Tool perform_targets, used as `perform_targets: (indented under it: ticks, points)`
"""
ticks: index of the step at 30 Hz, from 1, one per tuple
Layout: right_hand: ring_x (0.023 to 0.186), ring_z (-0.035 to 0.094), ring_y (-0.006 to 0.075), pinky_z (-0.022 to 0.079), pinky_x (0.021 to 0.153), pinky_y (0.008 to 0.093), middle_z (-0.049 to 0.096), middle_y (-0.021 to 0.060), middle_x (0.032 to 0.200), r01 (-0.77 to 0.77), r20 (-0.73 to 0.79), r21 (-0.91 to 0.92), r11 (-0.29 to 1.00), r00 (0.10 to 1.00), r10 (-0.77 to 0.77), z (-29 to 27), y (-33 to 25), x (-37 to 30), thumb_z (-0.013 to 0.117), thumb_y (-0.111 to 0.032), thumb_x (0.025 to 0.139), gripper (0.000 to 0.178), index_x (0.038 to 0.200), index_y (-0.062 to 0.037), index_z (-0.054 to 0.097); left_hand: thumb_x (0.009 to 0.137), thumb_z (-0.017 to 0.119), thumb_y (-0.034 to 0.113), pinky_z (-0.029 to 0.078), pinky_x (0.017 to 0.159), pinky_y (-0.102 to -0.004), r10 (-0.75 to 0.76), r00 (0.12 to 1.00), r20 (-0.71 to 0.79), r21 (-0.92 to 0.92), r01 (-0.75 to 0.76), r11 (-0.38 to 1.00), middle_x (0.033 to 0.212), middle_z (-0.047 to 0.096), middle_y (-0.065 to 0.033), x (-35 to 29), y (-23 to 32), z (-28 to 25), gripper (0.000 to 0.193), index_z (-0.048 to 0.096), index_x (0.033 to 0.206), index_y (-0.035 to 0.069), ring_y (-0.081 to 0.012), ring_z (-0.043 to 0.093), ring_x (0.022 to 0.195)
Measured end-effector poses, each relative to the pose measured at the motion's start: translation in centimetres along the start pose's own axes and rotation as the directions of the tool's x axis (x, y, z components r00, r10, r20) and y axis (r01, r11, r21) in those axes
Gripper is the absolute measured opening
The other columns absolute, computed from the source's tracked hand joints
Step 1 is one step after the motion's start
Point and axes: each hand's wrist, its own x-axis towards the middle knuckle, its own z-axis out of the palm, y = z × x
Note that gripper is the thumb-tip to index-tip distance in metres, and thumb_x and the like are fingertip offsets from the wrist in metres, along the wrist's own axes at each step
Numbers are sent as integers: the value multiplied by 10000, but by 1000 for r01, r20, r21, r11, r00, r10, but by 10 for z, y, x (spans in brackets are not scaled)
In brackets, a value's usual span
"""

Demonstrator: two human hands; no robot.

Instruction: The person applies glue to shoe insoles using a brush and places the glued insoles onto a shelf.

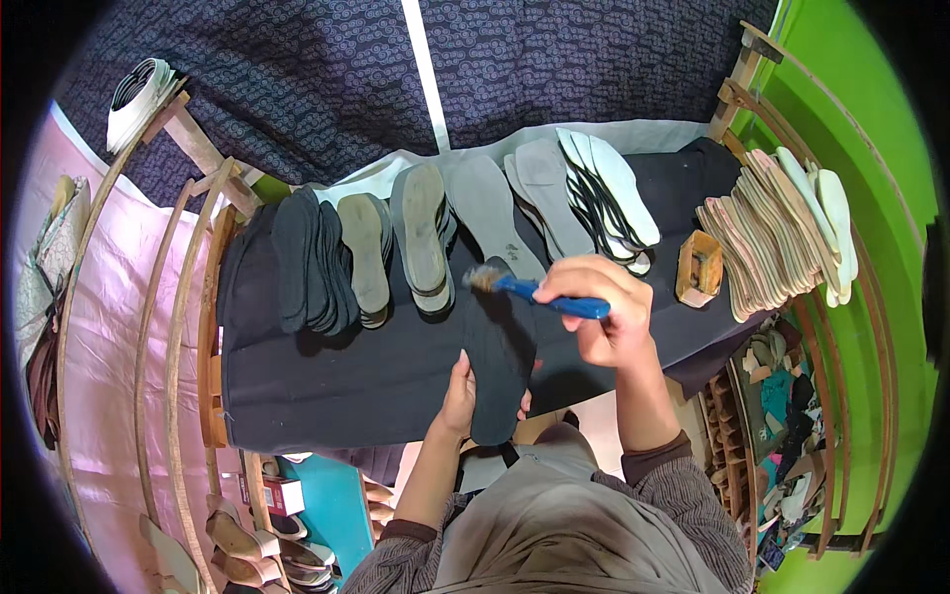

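My left hand [459, 396] grips the heel end of a dark insole [495, 381] at the table's near edge, thumb on one side and fingertips on the other. Its toe end points away from me. Over that far end, my right hand [604, 302] is closed around a paintbrush [554, 297] with a blue handle. The brush's bristles are at the insole's toe end; whether they touch it I cannot tell. Just beyond lies a large grey sole-shaped sheet [485, 203], with dark marks near its lower part.
Stacks of black insoles [307, 262], tan insoles [364, 257], grey pieces [554, 188] and white insoles [618, 188] line the dark-clothed table [327, 396]. At right stand a small wooden box [700, 267] and a long beige insole stack [772, 238]. Wooden rails [178, 346] border the table.
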Motion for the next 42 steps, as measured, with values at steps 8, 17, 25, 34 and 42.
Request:
perform_targets:
  ticks: [8,17,25,34,42]
  points:
    - [659,632,240,510,612,293,625,132,748,51,119,40,998,991,-55,5,-4,-23,531,42,516,298,788,11,649,893,138,651,541,619,-327,49,999,5,37,-49,998,1028,606,-198,-1,5,-8,849,440,1267,-50,-228,622,723]
    - [683,628,245,512,618,303,624,132,771,104,9,-83,991,995,-104,12,4,-17,541,83,524,314,814,18,644,899,160,638,541,631,-360,96,995,-39,17,-96,995,1251,506,-188,3,6,-6,812,406,1292,-29,-244,614,753]
    - [742,608,311,523,656,376,599,132,849,58,426,196,979,894,-138,24,-17,-50,559,31,500,368,865,-5,597,947,155,547,513,827,-415,364,929,-71,-213,-371,904,1194,557,-196,4,11,-17,646,411,1304,74,-294,593,1008]
    - [732,613,288,519,666,361,605,133,927,149,163,79,986,973,-160,36,0,-25,589,30,547,361,904,-6,628,931,147,584,509,827,-395,405,900,-158,-210,-432,877,1228,530,-194,5,8,6,675,373,1334,92,-283,602,962]
    - [696,601,284,517,635,350,605,118,915,67,431,250,966,886,-173,28,-23,-69,581,13,568,314,878,-21,625,901,153,636,520,581,-440,431,855,-290,-109,-477,872,1315,454,-144,2,25,-13,766,362,1325,33,-299,608,738]
